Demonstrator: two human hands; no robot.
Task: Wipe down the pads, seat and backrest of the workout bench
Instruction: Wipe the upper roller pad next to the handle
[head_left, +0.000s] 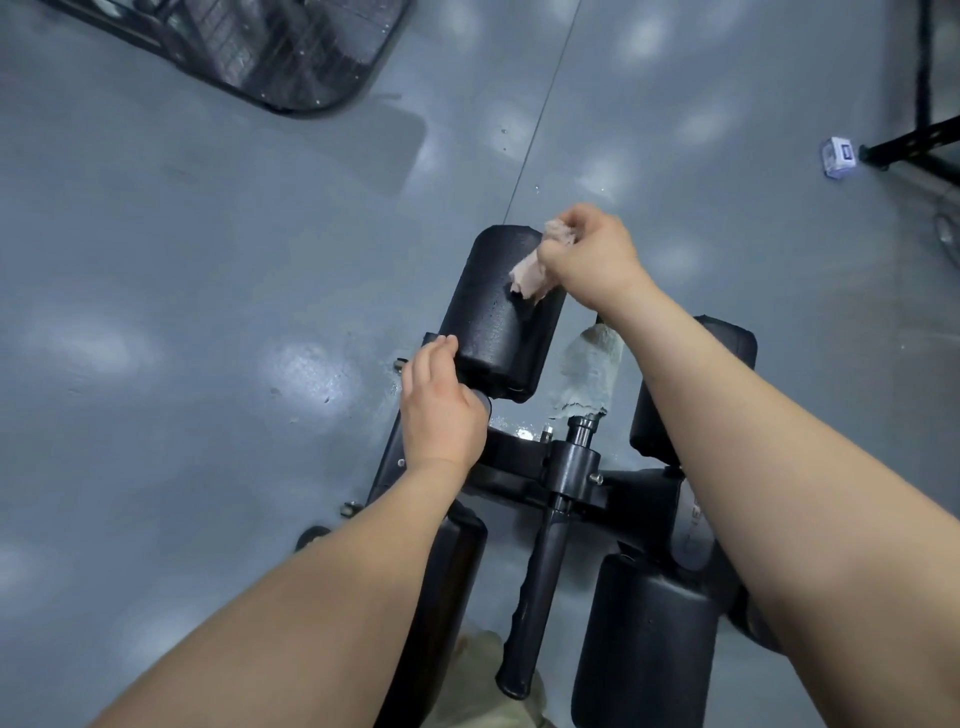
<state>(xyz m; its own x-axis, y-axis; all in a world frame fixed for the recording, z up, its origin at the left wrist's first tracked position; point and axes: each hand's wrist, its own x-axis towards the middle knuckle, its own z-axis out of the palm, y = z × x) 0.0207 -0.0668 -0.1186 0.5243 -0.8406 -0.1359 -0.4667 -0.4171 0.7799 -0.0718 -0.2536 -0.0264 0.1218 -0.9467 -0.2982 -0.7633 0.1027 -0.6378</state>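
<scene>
Right grip (592, 254): yours, pinching a pinkish cloth (535, 270), cloth pressed on the far left pad (493, 312), toward its far end.
Left grip (441, 410): curled round that pad's near end.
Bench (519, 470): black frame between your arms; handle (535, 587) sticks toward you mid-frame.
In the way: grey towel (589, 374) between the two far pads, just under your right forearm.
Around: wire fan (270, 47) far left on the floor (156, 260); small white box (838, 157) far right.
</scene>
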